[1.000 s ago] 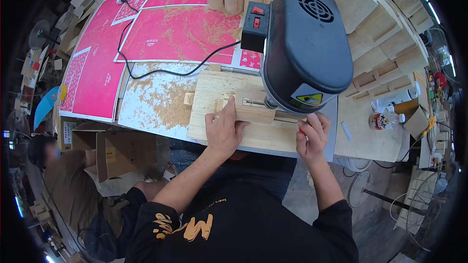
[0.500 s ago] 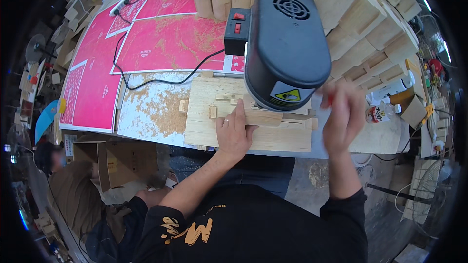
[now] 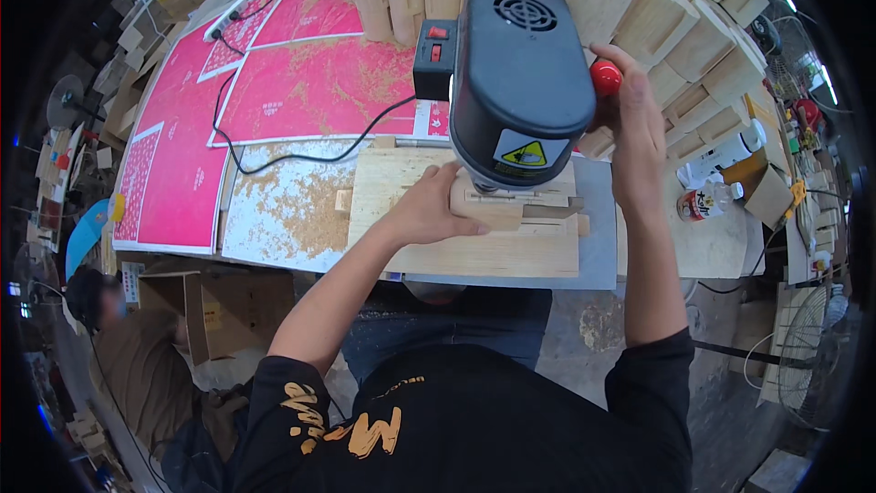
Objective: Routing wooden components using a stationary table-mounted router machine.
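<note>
A dark benchtop drill press point(image 3: 522, 82) stands over a flat wooden jig board point(image 3: 401, 260). Under its head lies a pale wooden block point(image 3: 493, 212), partly hidden by the machine. My left hand point(image 3: 424, 210) grips the block's left end, thumb on the near side and fingers toward the far side. At the machine's right, my right hand point(image 3: 634, 128) is closed about the lever's red ball knob point(image 3: 606, 78), with some fingers hidden behind it. The drill bit is mostly covered by the head.
Stacked wooden blocks point(image 3: 666, 27) rise behind and to the right. Sawdust covers pink sheets point(image 3: 319, 82), crossed by a black cord point(image 3: 301, 157). A plastic bottle point(image 3: 707, 203) lies at right. Another person point(image 3: 137, 365) sits at lower left beside a cardboard box point(image 3: 233, 310).
My left hand has shifted from pointing over the jig to gripping the block's end. My right hand has risen to the red knob. The view has moved slightly.
</note>
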`<state>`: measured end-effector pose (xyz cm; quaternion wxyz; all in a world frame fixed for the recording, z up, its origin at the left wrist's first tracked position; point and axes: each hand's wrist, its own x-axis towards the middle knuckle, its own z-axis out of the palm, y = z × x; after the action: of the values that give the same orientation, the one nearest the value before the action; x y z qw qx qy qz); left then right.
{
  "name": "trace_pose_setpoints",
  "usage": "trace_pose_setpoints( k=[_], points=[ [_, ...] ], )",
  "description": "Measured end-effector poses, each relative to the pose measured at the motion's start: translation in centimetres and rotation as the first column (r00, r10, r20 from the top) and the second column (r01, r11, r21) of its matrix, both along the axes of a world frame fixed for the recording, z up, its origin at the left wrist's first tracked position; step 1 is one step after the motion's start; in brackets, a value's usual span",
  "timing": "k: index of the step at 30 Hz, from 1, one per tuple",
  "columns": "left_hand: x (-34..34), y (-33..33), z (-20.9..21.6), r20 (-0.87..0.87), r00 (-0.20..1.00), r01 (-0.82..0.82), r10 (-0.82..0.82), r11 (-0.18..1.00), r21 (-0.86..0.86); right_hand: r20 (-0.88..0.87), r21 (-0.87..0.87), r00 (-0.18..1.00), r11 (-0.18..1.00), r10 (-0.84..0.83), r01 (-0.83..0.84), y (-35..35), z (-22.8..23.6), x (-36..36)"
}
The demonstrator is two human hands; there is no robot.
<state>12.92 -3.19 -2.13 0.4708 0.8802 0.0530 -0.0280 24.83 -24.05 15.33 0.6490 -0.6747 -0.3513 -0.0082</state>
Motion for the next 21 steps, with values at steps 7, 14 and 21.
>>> trace_pose_setpoints(
  k=[7,14,21],
  points=[
    [-4.3,2.5,5.2,-0.256,0.938,0.263,-0.234,0.961,0.089,0.337,-0.709,0.856,0.704,0.393,-0.044,-6.4,-12.7,-1.9],
    [-9.8,4.7,7.6,-0.087,0.992,-0.056,0.086,0.952,0.301,0.085,-0.646,0.996,0.763,0.04,0.025,-8.2,-14.1,-2.3],
    [-11.0,0.9,1.2,0.186,0.974,-0.212,0.128,0.805,0.554,0.088,-0.667,0.992,0.745,0.093,-0.011,-6.4,-13.7,-1.9]
  ],
)
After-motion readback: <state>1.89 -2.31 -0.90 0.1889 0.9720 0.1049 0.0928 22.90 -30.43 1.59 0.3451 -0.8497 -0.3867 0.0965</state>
